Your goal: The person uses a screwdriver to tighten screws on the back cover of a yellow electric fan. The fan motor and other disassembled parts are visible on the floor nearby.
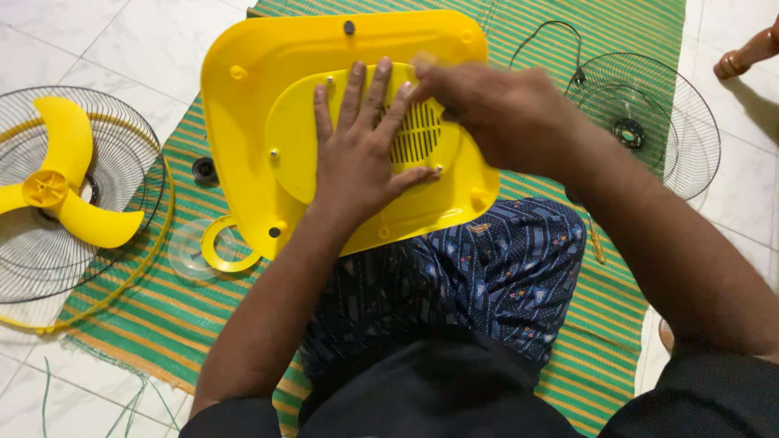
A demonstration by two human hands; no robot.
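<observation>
Two hands work on a large yellow fan base [251, 97] that lies underside up on the person's lap, over the far middle of a green striped mat [617, 308] spread on the white tiled floor [57, 40]. At the mat's left edge a wire fan guard [122, 162] carries a yellow three-blade propeller [61, 191]; a second wire guard [649, 122] hangs over the far right edge. Near the base's lower left corner lie a yellow ring [213, 251] and a small black cap [204, 169]. The left hand [357, 154] presses flat, fingers spread, on the base's inner plate. The right hand [495, 109] is blurred, its grip bunched at the slotted vent [415, 139]; whether it holds anything cannot be told.
</observation>
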